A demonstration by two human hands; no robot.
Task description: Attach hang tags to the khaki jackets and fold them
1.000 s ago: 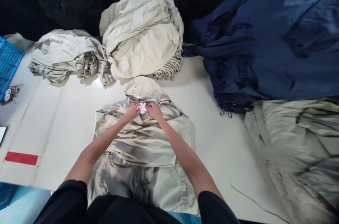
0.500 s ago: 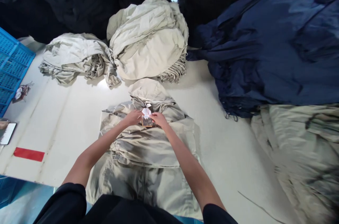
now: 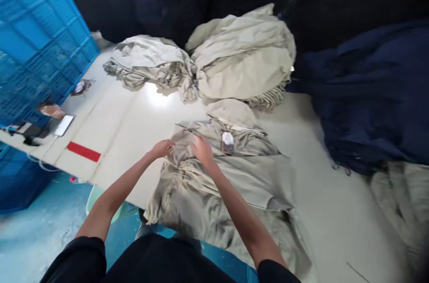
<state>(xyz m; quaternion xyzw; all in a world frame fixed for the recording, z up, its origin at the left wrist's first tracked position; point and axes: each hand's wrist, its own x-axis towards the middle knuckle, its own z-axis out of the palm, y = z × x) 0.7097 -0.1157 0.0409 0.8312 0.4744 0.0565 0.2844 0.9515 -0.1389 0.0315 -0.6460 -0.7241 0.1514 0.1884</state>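
A khaki hooded jacket lies spread on the table, its hood pointing away from me. Hang tags rest on its front, below the hood, with neither hand on them. At the jacket's left edge, my left hand has its fingers closed on the fabric. My right hand is over the jacket's left part, between my left hand and the tags. Its fingers look stretched out and apart, slightly blurred, touching or just above the cloth.
Beige garment piles lie at the back of the pale table. Dark navy garments are heaped on the right. A blue plastic crate stands at the left, near a phone and a red tape strip.
My hands have let go of the hang tags and moved to the jacket's left edge. The view has turned left, showing more of the blue crate and the floor.
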